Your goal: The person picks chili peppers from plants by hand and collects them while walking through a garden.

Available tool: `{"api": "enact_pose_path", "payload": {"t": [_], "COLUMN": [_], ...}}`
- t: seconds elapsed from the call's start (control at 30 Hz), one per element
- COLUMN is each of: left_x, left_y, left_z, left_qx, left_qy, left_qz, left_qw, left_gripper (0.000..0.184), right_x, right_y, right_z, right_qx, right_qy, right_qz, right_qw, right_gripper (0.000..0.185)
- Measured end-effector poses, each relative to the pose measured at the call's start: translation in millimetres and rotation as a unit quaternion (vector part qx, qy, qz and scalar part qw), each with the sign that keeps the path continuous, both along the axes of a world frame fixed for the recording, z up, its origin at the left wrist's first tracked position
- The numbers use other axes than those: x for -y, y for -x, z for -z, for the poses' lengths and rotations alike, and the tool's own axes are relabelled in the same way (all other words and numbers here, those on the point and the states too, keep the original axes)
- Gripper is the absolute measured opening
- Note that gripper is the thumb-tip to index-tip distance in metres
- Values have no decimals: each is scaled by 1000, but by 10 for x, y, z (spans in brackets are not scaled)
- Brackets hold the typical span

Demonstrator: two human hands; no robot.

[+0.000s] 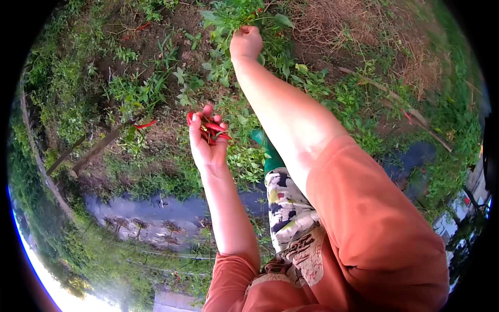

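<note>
Several red chili peppers lie in my left hand, which is turned palm up with its fingers curled around them. Farther forward, my right hand reaches into a leafy green plant. Its fingers are bent and pressed together among the leaves. Whatever they pinch is hidden from the camera. A small spot of red shows in the foliage just beyond that hand.
Single red chili peppers hang or lie at the left and the right. Wooden poles slant through the weeds. Dry straw covers soil at the upper right. Dark plastic sheeting runs near a green boot.
</note>
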State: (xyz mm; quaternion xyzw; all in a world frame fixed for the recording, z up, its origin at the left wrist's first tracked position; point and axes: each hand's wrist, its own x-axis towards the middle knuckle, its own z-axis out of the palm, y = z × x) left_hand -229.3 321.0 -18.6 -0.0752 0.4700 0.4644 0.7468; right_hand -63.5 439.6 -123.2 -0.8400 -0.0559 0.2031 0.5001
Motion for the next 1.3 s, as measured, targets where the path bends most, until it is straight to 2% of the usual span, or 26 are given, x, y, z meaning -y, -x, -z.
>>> {"api": "enact_pose_path", "payload": {"t": [0.07,0.17,0.2,0.3,0.43,0.53,0.6,0.63,0.73,0.77,0.87,0.9,0.93,1.0,1.03,1.17,1.3], "left_x": [40,121,157,269,391,446,477,503,576,593,619,621,628,641,647,686,686], "left_y": [43,88,109,167,262,287,273,262,227,219,178,166,160,164,170,162,108], "left_z": [-58,-127,-144,-232,-357,-414,-418,-411,-385,-377,-386,-399,-412,-418,-416,-359,-356], "left_qx": [-4,-19,-13,-20,-47,-61,-58,-60,-58,-51,-49,-53,-57,-57,-56,-39,-24], "left_qy": [-4,2,1,16,22,23,28,25,27,31,31,34,38,37,34,27,38], "left_qz": [1,-7,-8,-10,2,5,3,10,21,27,36,35,33,34,36,43,53], "left_qw": [1000,1000,1000,1000,999,998,998,998,998,998,998,997,997,997,997,998,998], "left_gripper": [13,12,12,12,18,18,18,18,17,17,17,17,18,18,18,17,13], "right_x": [-98,-202,-224,-314,-331,-303,-283,-251,-235,-276,-234,-235,-216,-153,-169,-209,-211], "right_y": [46,71,69,14,10,-7,-62,-80,-90,-75,-116,-161,-211,-327,-377,-419,-421], "right_z": [-64,-177,-220,-262,-148,-161,-163,-143,-117,-123,-147,-186,-223,-472,-485,-249,-248], "right_qx": [-4,-190,-193,-310,-320,-303,-416,-415,-526,-538,-525,-531,-532,-562,-563,-568,-568], "right_qy": [-9,-28,-32,-148,-210,-222,-241,-241,-108,-88,-137,-154,-153,-195,-186,-197,-221], "right_qz": [33,150,149,321,304,258,269,272,167,224,239,280,281,313,320,301,299], "right_qw": [999,970,969,883,872,890,835,834,827,808,805,785,784,741,739,741,734], "right_gripper": [12,17,17,15,20,30,37,37,46,49,49,43,43,36,30,24,24]}}
